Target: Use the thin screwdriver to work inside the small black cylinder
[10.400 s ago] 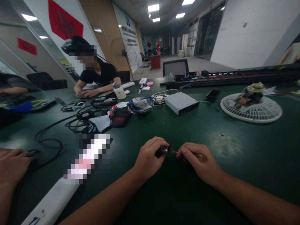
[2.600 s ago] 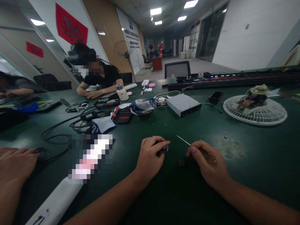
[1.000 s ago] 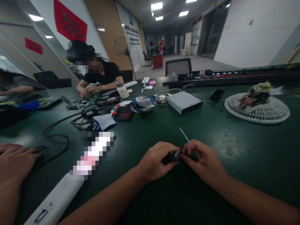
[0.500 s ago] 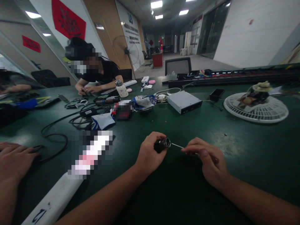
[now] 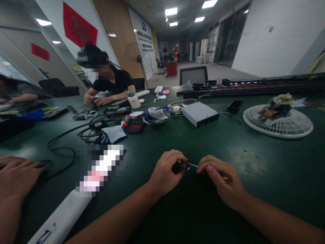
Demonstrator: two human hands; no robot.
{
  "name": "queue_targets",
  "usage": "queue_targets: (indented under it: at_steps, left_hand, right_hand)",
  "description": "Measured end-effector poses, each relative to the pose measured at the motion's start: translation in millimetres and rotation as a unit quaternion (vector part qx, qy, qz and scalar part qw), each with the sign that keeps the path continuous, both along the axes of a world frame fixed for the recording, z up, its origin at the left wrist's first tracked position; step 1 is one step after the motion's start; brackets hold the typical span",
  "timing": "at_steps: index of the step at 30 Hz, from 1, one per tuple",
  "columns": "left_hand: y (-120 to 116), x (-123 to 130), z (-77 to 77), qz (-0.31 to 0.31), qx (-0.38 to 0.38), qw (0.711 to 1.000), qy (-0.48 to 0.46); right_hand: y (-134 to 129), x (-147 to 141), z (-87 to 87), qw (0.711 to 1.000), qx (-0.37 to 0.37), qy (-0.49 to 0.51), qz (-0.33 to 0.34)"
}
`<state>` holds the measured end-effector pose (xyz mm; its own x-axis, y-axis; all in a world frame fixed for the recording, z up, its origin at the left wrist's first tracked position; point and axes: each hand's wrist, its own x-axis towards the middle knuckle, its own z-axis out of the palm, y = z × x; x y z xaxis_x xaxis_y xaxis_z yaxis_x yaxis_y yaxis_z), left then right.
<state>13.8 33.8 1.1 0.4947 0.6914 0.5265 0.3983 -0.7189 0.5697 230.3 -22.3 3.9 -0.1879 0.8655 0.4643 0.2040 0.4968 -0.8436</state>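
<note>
The left hand (image 5: 164,173) curls around a small dark metal cylinder (image 5: 180,166), which sits just past the fingertips, with its shiny open end facing the right hand. The left fingers (image 5: 172,158) lie pressed together over its top, and the thumb looks to be behind it, though the hand hides that side. The right hand (image 5: 223,181) holds a thin screwdriver (image 5: 194,165) in a tight pinch, its slim steel shaft running out from the right fingertips (image 5: 208,168) toward the cylinder. The tip reaches the cylinder's open end, but I cannot tell whether it goes inside.

The cylinder looks stiff, light and small enough to turn in the fingers. Its smooth metal may well be slippery (oily fingers would not help), so the surest hold is around its body, leaving the open end free. The shaft seems stiff but thin, and is best steered from close to the handle.

Both hands hover over the dark green table mat (image 5: 254,193), with nothing else close by. Further ahead of the fingers lie a silver metal box (image 5: 200,114) and a blue-and-white cloth (image 5: 113,134). A co-worker's hand (image 5: 16,176) rests well off to the left.
</note>
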Motion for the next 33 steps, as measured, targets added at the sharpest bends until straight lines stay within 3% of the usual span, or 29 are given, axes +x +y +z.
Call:
queue_targets:
  at_steps: [3, 8, 13, 17, 20, 23, 26, 29, 33]
  left_hand:
    - [-1.0, 0.6, 1.2, 0.008, 0.008, 1.0, 0.008]
    - [-3.1, 2.0, 4.9, 0.0, 0.014, 1.0, 0.02]
    - [-2.1, 1.3, 3.5, 0.02, 0.019, 0.999, 0.017]
    - [-0.7, -0.1, 0.9, 0.033, 0.018, 0.999, 0.026]
    - [-0.1, -0.8, 0.1, 0.061, 0.006, 0.997, 0.036]
    - [-0.2, -0.8, -0.3, 0.079, -0.007, 0.996, 0.042]
    - [-0.3, 0.1, -1.3, 0.086, -0.016, 0.995, 0.04]
    - [0.6, 1.0, -2.7, 0.11, -0.033, 0.993, 0.018]
    - [2.7, 1.0, -4.0, 0.143, -0.063, 0.988, 0.004]
  right_hand:
    - [0.1, 0.7, 0.9, 0.999, -0.019, -0.031, -0.026]
    - [0.7, 2.2, 1.6, 0.999, -0.043, -0.013, 0.02]
    - [1.6, 0.6, -0.1, 0.998, -0.05, -0.016, -0.042]
    - [0.1, 0.5, -0.9, 0.999, -0.042, -0.019, -0.016]
    - [-0.3, 2.2, -6.4, 0.997, -0.023, 0.046, -0.065]
    - [1.1, 3.4, -12.6, 0.989, -0.058, 0.085, -0.109]
    - [2.6, 1.2, -12.0, 0.99, -0.099, 0.011, -0.104]
    - [2.8, -4.2, -6.2, 0.989, -0.071, -0.116, -0.059]
    - [2.4, -8.5, -4.5, 0.982, -0.045, -0.186, 0.007]
